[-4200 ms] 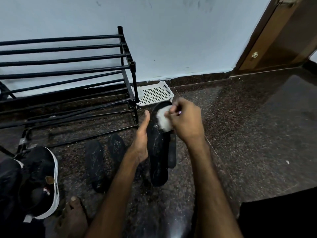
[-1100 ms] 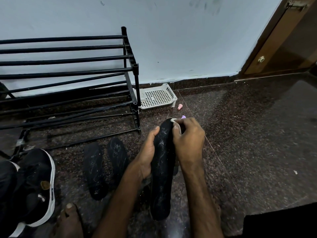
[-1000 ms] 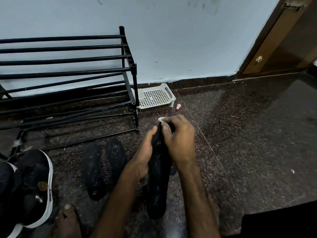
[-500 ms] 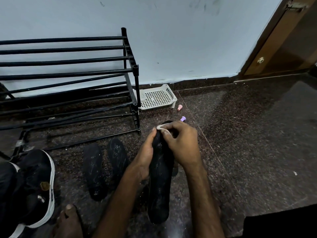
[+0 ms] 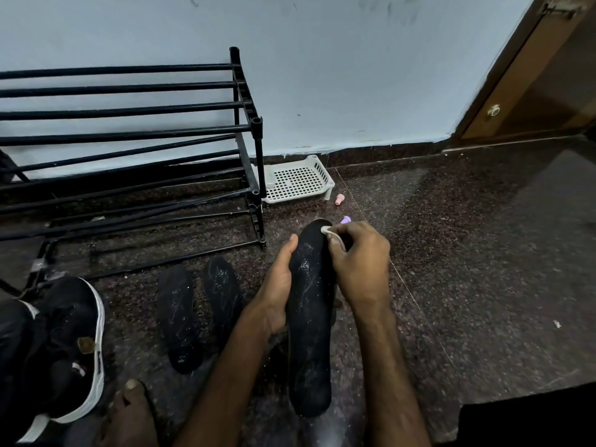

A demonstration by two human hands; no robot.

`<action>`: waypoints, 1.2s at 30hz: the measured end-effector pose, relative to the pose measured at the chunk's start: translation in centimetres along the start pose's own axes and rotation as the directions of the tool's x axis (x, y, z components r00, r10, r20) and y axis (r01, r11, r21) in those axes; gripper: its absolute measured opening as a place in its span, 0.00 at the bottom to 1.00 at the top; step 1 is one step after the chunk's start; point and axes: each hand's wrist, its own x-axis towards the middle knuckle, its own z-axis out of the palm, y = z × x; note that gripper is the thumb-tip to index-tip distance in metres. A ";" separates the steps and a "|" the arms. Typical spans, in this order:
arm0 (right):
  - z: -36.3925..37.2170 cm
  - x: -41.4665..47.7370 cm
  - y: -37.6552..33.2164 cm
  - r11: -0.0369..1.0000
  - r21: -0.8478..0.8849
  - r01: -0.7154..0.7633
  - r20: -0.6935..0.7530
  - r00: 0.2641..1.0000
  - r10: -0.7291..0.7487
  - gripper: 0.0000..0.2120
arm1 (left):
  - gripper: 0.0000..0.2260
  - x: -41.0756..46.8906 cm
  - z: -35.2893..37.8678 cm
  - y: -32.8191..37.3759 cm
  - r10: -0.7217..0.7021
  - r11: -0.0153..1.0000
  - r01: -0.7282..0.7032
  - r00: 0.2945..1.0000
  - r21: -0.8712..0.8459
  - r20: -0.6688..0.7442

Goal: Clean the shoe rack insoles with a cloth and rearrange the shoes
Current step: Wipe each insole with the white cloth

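Black foam insole [image 5: 309, 317], long and narrow, is flecked with whitish scuffs and specks over its upper face; it is held above the dark speckled floor [image 5: 467, 253], rounded toe end pointing away and heel end towards the person; whether the heel rests on the floor I cannot tell. The left grip [image 5: 279, 285] curls round the insole's left edge at mid-length, thumb lying straight up along that edge, fingers hidden beneath. The right grip [image 5: 361, 262] is closed, pinching a small white cloth [image 5: 327, 230] against the far toe end, knuckles bent over the right edge. Just left of the left forearm two more black insoles [image 5: 179, 317] [image 5: 222, 291] lie flat side by side on the floor, also streaked white; farther left sits a black shoe with a white sole [image 5: 74, 346], and a bare foot [image 5: 129, 414] shows at the bottom edge. Behind them a black metal shoe rack [image 5: 129, 133] stands against the pale wall; beside its right post lies a white perforated tray [image 5: 296, 180], with a small pink piece [image 5: 339, 199] and a purple piece [image 5: 345, 219] on the floor between tray and cloth.
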 end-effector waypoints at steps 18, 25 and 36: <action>0.1 0.1 -0.6 0.996 0.029 0.090 0.178 0.980 -0.094 0.06 | 0.28 -0.3 0.0 0.4 0.000 1.000 0.002 0.999 -0.031 0.039; 0.2 0.2 -1.5 0.996 0.019 0.086 0.071 0.994 -0.087 0.06 | 0.26 0.0 0.3 0.0 0.009 1.000 -0.008 1.000 -0.029 0.023; 0.2 0.1 -1.5 0.995 0.028 0.094 0.080 0.992 -0.096 0.06 | 0.26 -0.6 0.4 0.3 -0.015 1.000 0.015 0.999 -0.019 0.031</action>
